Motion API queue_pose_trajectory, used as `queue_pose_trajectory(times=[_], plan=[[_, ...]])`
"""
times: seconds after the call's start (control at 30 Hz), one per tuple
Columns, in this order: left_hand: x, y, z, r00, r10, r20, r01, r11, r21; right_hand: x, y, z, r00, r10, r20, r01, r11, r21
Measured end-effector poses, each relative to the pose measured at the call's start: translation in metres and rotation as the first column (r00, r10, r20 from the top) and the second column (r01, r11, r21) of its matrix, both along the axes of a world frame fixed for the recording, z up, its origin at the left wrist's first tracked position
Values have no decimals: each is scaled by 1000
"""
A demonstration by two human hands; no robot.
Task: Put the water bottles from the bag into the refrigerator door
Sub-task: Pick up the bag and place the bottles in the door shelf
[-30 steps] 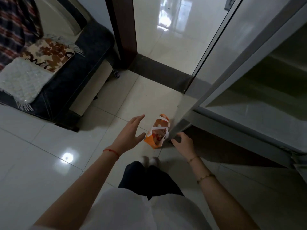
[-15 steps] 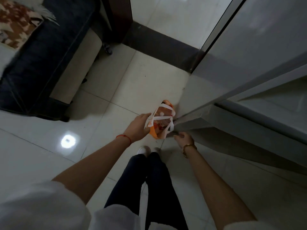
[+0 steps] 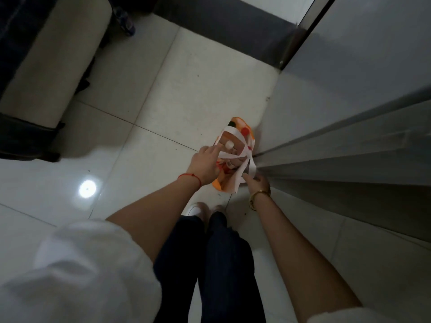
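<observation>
An orange patterned bag (image 3: 242, 134) with white strap handles (image 3: 235, 134) stands on the tiled floor against the bottom edge of the open refrigerator door (image 3: 338, 145). A white bottle cap (image 3: 229, 144) shows inside its mouth. My left hand (image 3: 206, 164) rests on the bag's left rim, its fingers reaching in toward the cap. My right hand (image 3: 256, 184) is at the bag's near right corner, pinching the fabric beside a strap. The bottles' bodies are hidden inside the bag.
A dark sofa with a beige base (image 3: 46, 73) stands at the left. A dark door threshold (image 3: 228, 22) crosses the top. My legs and shoes (image 3: 198, 209) stand just behind the bag. The grey refrigerator side (image 3: 363, 50) fills the right.
I have bent lower and the view has tilted down. My left hand moved from the open air onto the bag's rim and into its mouth. My right hand stays at the bag's corner.
</observation>
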State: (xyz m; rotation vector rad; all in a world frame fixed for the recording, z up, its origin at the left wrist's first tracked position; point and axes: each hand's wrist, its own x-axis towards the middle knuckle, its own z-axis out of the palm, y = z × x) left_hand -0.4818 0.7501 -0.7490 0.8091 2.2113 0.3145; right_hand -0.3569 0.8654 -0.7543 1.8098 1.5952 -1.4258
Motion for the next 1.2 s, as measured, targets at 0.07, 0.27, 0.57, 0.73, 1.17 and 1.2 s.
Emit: queue_pose_trajectory(times=[0.07,0.27,0.57,0.73,1.17,1.2], plan=[[-2,7,-24,996,-86,-20,84,994,-74,-2,3,-20,999,-38,-18,38,999,0],[-9,29,-76,968,-252,-7,242,936,-256,0,11,-60,990,-128,-61,126,991,-39],[-17,38,-76,965,-225,-133,167,922,-349,2,14,-63,996,-85,-7,85,996,1],[-25,21,-52,974,-212,-84,165,910,-381,-17,10,-33,1000,19,22,-19,1000,19],[-39,3,-6,989,149,-7,-144,941,-306,-12,7,18,994,85,65,-79,993,-84],[-40,-1,-3,979,204,21,-189,938,-290,-12,7,21,995,74,59,-69,994,-84]])
